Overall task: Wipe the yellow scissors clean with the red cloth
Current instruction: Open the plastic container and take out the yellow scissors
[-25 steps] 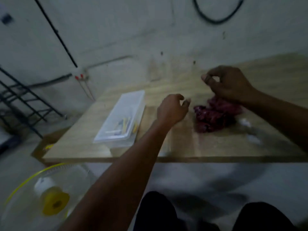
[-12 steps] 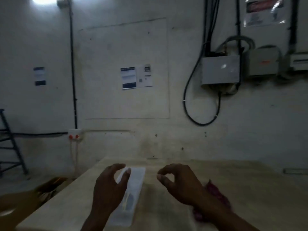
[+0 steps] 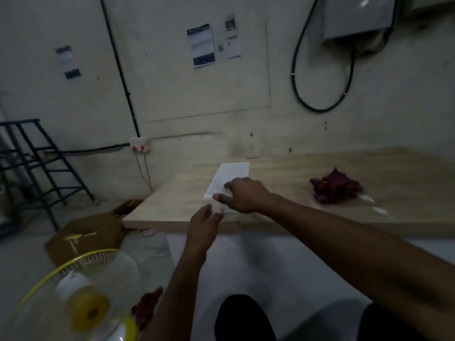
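Head view, dim light. My right hand [image 3: 242, 196] reaches across over the near end of the clear plastic box [image 3: 230, 179], fingers loosely bent and spread above its lid; whether the fingertips touch the lid or merely hover, I cannot tell, and nothing is visibly held. My left hand [image 3: 205, 223] is raised just in front of the table's near edge, below and left of the right hand, fingers straight and relaxed, holding nothing; its fingertips lie close to the box's near corner, contact unclear.

The box lies lengthwise on the wooden table [image 3: 295, 217], its far end towards the wall. Its contents cannot be made out through the lid, so the yellow scissors are not identifiable in this view. The red cloth [image 3: 336, 187] lies crumpled on the table, well apart from both hands, to the right of the box.

Beyond the table's left corner: a cardboard box [image 3: 86, 238] on the floor, and a dark metal rack [image 3: 34, 158] against the wall. At lower left, a fan [image 3: 81, 299] with a yellow-rimmed guard and yellow hub. On the wall: a socket plate [image 3: 139, 144] with two red switches, printed notices [image 3: 202, 45], and a looped black cable [image 3: 320, 94] beneath a grey enclosure [image 3: 357, 17].
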A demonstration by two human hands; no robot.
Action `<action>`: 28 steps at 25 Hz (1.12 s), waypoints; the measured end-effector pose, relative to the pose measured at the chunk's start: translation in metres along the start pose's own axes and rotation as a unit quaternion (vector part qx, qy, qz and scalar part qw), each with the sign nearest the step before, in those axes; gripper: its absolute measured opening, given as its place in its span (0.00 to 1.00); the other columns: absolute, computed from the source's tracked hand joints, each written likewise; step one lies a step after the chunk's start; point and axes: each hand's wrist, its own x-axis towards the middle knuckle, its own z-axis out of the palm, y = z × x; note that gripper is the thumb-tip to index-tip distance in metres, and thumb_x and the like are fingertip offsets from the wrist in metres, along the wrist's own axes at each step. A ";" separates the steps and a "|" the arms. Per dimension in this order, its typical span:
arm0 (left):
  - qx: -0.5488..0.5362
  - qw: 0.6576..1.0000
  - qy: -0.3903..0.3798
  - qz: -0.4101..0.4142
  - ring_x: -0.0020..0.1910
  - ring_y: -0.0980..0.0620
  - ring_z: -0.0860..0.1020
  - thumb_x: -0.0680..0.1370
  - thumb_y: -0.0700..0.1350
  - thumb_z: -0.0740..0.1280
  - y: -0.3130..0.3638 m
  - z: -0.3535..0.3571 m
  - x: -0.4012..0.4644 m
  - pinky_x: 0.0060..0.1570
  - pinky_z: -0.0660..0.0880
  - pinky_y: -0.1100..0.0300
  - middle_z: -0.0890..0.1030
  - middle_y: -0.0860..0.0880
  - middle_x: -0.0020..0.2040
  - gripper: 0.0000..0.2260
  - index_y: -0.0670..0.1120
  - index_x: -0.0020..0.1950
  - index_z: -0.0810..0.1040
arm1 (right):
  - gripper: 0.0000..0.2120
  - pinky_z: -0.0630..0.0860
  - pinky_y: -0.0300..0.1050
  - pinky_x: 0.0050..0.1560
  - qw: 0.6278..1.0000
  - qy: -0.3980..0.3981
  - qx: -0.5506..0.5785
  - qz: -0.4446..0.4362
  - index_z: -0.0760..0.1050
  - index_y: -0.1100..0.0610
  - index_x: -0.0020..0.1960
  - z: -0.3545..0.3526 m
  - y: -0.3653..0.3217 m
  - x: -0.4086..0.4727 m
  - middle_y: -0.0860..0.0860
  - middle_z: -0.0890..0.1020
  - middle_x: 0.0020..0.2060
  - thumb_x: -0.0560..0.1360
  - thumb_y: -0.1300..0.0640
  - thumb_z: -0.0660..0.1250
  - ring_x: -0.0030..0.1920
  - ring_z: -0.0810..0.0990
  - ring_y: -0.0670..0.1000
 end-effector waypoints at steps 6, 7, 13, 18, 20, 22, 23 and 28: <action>0.116 0.985 0.078 0.100 0.53 0.53 0.83 0.66 0.61 0.76 -0.015 0.012 -0.006 0.53 0.79 0.54 0.85 0.54 0.51 0.25 0.52 0.59 0.83 | 0.35 0.78 0.54 0.52 0.997 0.059 -0.047 -0.018 0.76 0.53 0.60 0.003 0.000 -0.032 0.56 0.82 0.54 0.76 0.24 0.54 0.52 0.82 0.61; 0.134 0.979 0.090 0.126 0.51 0.53 0.83 0.65 0.64 0.72 -0.017 0.016 -0.001 0.51 0.79 0.53 0.85 0.56 0.49 0.24 0.54 0.56 0.83 | 0.35 0.78 0.54 0.51 0.995 0.073 -0.057 -0.026 0.76 0.52 0.61 -0.002 0.004 -0.033 0.55 0.82 0.53 0.76 0.24 0.53 0.51 0.82 0.60; 0.153 0.950 0.145 0.230 0.49 0.42 0.83 0.80 0.46 0.65 -0.047 0.036 0.021 0.46 0.77 0.53 0.85 0.43 0.49 0.12 0.42 0.56 0.84 | 0.38 0.75 0.52 0.46 0.988 0.117 -0.099 -0.006 0.75 0.55 0.54 0.003 -0.019 -0.027 0.57 0.83 0.47 0.72 0.21 0.54 0.45 0.83 0.61; 0.149 0.936 0.158 0.279 0.47 0.46 0.80 0.79 0.36 0.68 -0.064 0.034 0.019 0.45 0.67 0.64 0.84 0.41 0.47 0.08 0.39 0.55 0.84 | 0.37 0.75 0.57 0.53 0.983 0.144 -0.112 0.024 0.77 0.59 0.57 0.026 -0.038 -0.035 0.61 0.84 0.50 0.78 0.25 0.52 0.51 0.82 0.62; 0.150 0.935 0.159 0.278 0.47 0.45 0.80 0.79 0.37 0.69 -0.064 0.035 0.022 0.43 0.64 0.67 0.84 0.42 0.46 0.07 0.39 0.54 0.84 | 0.37 0.73 0.54 0.47 0.982 0.140 -0.126 0.011 0.77 0.59 0.57 0.022 -0.036 -0.034 0.60 0.85 0.50 0.79 0.26 0.51 0.50 0.83 0.61; 0.149 0.939 0.149 0.272 0.46 0.46 0.79 0.80 0.38 0.68 -0.065 0.036 0.024 0.41 0.63 0.69 0.83 0.42 0.45 0.05 0.39 0.52 0.84 | 0.36 0.68 0.49 0.40 0.980 0.133 -0.148 -0.007 0.78 0.59 0.56 0.015 -0.034 -0.033 0.59 0.85 0.48 0.80 0.27 0.51 0.47 0.84 0.60; 0.153 0.938 0.148 0.272 0.46 0.49 0.78 0.80 0.38 0.68 -0.068 0.035 0.024 0.41 0.63 0.72 0.83 0.43 0.46 0.06 0.40 0.52 0.84 | 0.36 0.67 0.48 0.39 0.980 0.128 -0.154 -0.014 0.78 0.59 0.56 0.012 -0.034 -0.034 0.58 0.85 0.47 0.80 0.27 0.51 0.46 0.84 0.60; 0.149 0.934 0.136 0.294 0.48 0.50 0.79 0.82 0.47 0.66 -0.072 0.033 0.025 0.44 0.66 0.78 0.83 0.46 0.50 0.13 0.42 0.62 0.83 | 0.35 0.67 0.48 0.39 0.983 0.137 -0.125 0.008 0.77 0.57 0.52 0.002 -0.031 -0.033 0.58 0.85 0.45 0.81 0.28 0.49 0.43 0.83 0.61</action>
